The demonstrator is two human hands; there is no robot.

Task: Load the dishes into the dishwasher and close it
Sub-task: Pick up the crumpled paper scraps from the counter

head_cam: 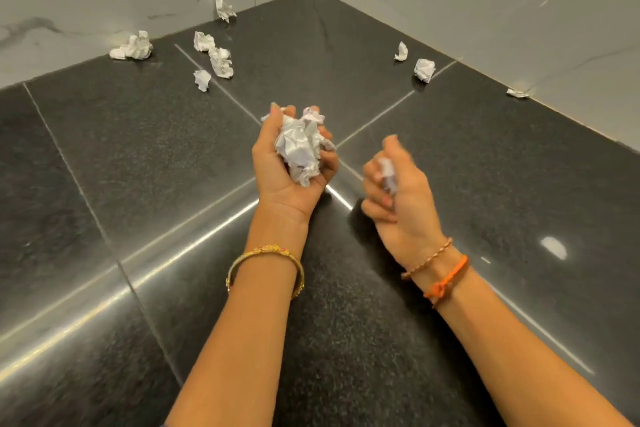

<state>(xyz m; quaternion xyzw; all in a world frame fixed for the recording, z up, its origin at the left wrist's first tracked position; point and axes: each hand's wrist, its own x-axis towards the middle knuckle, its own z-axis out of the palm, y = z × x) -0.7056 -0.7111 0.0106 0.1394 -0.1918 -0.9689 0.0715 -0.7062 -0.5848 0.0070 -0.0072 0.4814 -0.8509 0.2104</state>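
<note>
While no dishes or dishwasher are in view, the left hand cups a crumpled paper wad, the right hand pinches a small scrap beside it, so loading apparently awaits locating both.

white crumpled paper, speckled black floor

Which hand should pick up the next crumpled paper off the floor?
Right, probably. The left hand is already full with a big wad of crumpled paper, while the right hand pinches only a small scrap and lies nearer the two paper balls by the right wall.
</note>
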